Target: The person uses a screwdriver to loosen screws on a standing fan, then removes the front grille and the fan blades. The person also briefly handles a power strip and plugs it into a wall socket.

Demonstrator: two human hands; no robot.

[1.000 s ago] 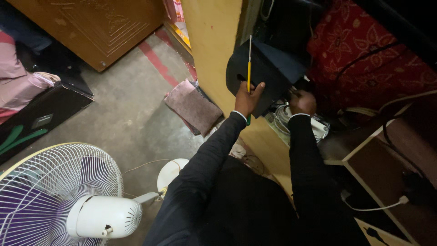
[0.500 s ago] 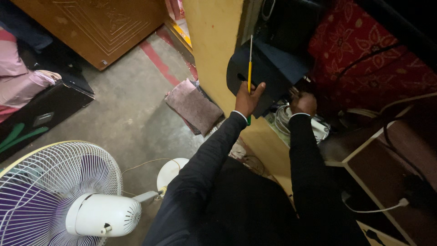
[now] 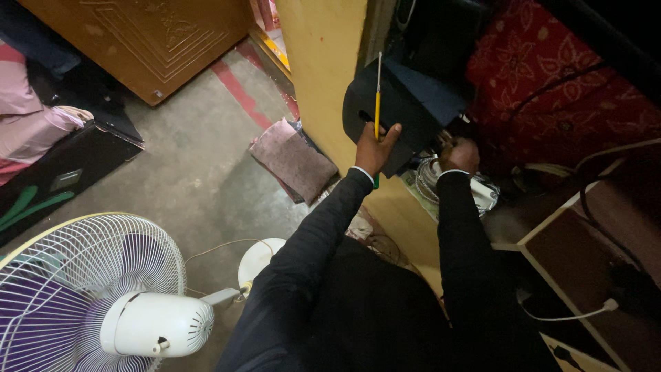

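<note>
My left hand (image 3: 375, 150) grips a yellow-handled screwdriver (image 3: 376, 110), shaft pointing up, and presses against the side of a black box-shaped device (image 3: 406, 103) held tilted off the shelf. Under the box's lower right edge my right hand (image 3: 459, 154) reaches in among coiled cables (image 3: 428, 178). Its fingers are curled in shadow, and what they touch is hidden.
A white pedestal fan (image 3: 89, 296) with purple blades lies on the concrete floor at lower left. A folded grey cloth (image 3: 292, 160) rests by the yellow wall (image 3: 323, 76). A red flowered fabric (image 3: 551, 83) and a brown shelf unit (image 3: 585, 255) stand to the right.
</note>
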